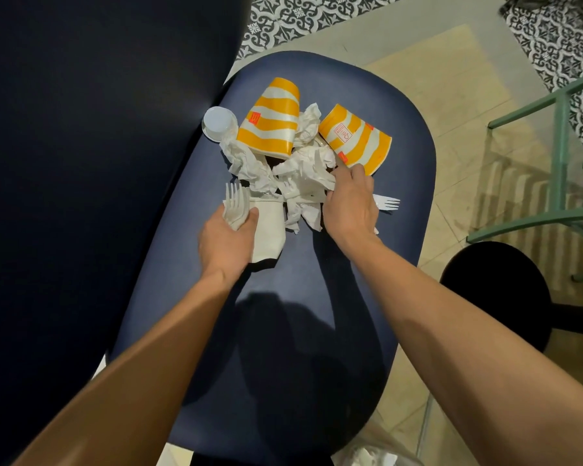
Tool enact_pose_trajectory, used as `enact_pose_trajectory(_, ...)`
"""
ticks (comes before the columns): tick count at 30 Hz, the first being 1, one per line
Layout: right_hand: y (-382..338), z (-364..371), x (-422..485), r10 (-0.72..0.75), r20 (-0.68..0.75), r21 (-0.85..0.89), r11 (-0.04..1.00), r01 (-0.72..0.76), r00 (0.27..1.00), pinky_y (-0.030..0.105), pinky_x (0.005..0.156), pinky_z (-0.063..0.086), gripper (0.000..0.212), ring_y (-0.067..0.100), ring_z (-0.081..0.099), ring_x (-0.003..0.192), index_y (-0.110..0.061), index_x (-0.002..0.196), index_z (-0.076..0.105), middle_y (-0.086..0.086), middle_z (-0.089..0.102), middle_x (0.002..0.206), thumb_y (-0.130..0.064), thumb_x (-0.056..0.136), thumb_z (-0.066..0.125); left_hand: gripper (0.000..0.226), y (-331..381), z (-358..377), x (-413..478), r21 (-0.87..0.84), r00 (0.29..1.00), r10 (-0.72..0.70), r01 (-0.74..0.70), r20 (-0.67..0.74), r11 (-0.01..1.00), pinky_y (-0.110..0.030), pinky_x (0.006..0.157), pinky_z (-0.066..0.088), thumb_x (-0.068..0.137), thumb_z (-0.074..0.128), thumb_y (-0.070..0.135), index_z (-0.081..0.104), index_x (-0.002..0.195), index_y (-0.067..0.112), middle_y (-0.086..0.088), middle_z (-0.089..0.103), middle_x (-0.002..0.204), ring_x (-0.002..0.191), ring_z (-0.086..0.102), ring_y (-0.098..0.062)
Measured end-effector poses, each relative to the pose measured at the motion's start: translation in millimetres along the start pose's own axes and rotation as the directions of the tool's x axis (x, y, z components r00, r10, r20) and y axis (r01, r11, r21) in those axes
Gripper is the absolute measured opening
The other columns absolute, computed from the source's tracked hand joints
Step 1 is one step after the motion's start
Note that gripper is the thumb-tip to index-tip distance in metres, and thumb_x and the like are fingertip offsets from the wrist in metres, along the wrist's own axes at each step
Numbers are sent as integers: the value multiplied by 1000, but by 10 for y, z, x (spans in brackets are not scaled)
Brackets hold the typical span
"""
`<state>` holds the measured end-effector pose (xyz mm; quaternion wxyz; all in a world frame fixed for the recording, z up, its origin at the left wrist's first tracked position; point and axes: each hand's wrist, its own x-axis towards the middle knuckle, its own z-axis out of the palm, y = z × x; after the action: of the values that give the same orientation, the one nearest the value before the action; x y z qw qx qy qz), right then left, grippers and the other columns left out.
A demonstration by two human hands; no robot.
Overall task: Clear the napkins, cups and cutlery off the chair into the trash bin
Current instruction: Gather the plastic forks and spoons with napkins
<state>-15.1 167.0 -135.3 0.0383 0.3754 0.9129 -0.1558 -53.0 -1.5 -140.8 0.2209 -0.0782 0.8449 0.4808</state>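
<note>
On chair seat, far end | left hand pinches forks: probably light, stiff, slippery | right hand grips crumpled napkins: soft, bunch whole | cups: crushable, take by rim

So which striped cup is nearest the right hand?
The right-side striped cup, whose rim nearly meets the right hand; the other striped cup lies farther left, beyond the napkins.

Single wide-angle head-worn view, looking steeply down and slightly forward over the dark blue padded chair seat, close in, both bare forearms entering from the bottom corners, left hand and right hand near centre, beige tiled floor bending at the edges.
</note>
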Motion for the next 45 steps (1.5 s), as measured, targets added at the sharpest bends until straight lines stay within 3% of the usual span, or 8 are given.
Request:
enact_pose_trajectory(10,143,-173,-268,63,-110,269,963,-32,992,31,70,35,27,22,51,101,-13,115,53,5,57,110,-25,91,53,11,113,15,-196,18,999,38,-38,12,999,-32,75,51,86,63,33,58,90,23,2,65,86,82,62,-19)
enact_pose_trajectory(15,213,-231,-481,83,37,412,907,-91,996,31,65,40,14,22,55,86,-15,105,49,3,59,97,-14,92,52,17,131,50,-351,20,998,53,-53,35,998,-35,81,52,87,61,30,63,96,16,1,65,88,87,63,-22)
enact_pose_trajectory(19,275,-293,-699,64,144,474,872,-125,988,24,50,36,41,10,48,68,-19,117,40,-7,51,81,6,85,42,21,83,87,-491,68,996,63,-67,61,995,-35,80,50,89,59,31,62,101,14,0,63,90,88,60,-23)
enact_pose_trajectory(24,447,-295,-982,-21,224,499,861,-96,974,38,62,50,45,24,54,80,-21,116,47,7,57,97,8,83,40,20,-57,147,-663,71,988,79,-89,131,994,-28,74,43,90,55,29,59,105,16,2,62,92,86,57,-19)
enact_pose_trajectory(32,693,-185,-1491,117,277,446,863,-236,954,32,56,44,21,23,53,71,-22,97,44,7,59,88,-5,85,43,8,-257,216,-974,37,949,112,-128,295,991,-23,66,43,92,53,25,50,100,24,11,56,85,77,54,-9)
enact_pose_trajectory(36,790,-125,-1808,184,245,446,850,-279,952,39,68,50,13,28,57,79,-19,98,45,8,62,91,-14,86,45,9,-378,215,-1146,26,913,131,-153,386,988,-26,65,44,94,50,23,47,102,23,8,56,87,78,54,-9)
enact_pose_trajectory(41,875,-61,-2281,266,248,524,772,-360,932,28,58,40,18,17,52,75,-21,95,41,-4,54,83,-17,79,50,9,-574,192,-1397,-16,867,142,-153,478,988,-11,57,45,94,48,20,45,101,25,15,54,88,78,53,0)
enact_pose_trajectory(45,1011,-82,-2653,265,286,534,754,-383,921,24,61,38,36,21,52,88,-14,104,42,6,52,103,-3,71,53,10,-695,183,-1666,-12,846,146,-163,513,986,-24,69,45,93,48,21,47,103,22,12,55,89,81,54,-5)
